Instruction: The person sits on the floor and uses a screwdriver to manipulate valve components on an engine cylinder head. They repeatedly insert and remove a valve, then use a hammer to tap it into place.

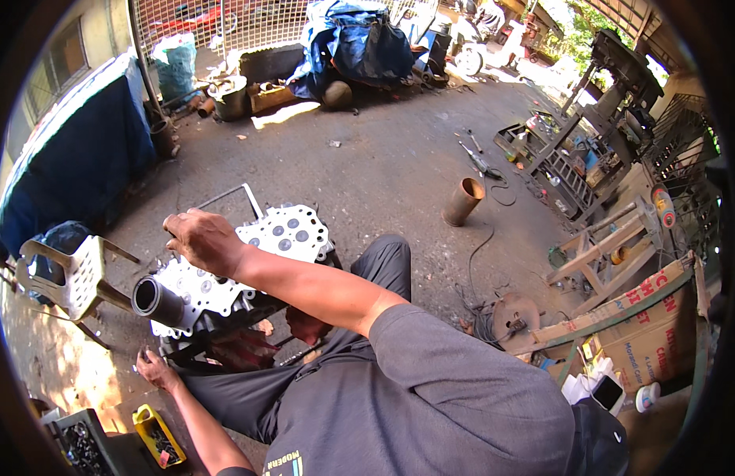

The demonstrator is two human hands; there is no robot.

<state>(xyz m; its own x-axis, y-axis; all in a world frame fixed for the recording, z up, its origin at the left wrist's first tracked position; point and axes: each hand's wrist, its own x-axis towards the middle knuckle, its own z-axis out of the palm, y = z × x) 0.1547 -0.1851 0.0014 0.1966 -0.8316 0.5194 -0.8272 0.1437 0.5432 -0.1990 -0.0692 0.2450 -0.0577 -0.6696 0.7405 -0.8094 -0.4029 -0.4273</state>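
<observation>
A pale metal engine cylinder head with round valves lies on a dark stand in front of me. Above its far left part is my right hand, its fingers curled closed; whatever is in them is hidden. An L-shaped metal bar shows just behind that hand, and I cannot tell whether the two touch. Toward the near left end of the head a dark hollow cylinder sleeve sits tilted. My left hand is low, beside the stand's near left side, its fingers loosely bent and apart.
At left stands a plastic chair. Near my left forearm are a yellow container and a dark bin of small metal parts. A rusty pipe stands on the floor, with a cable nearby. Cardboard and a wooden frame are at right.
</observation>
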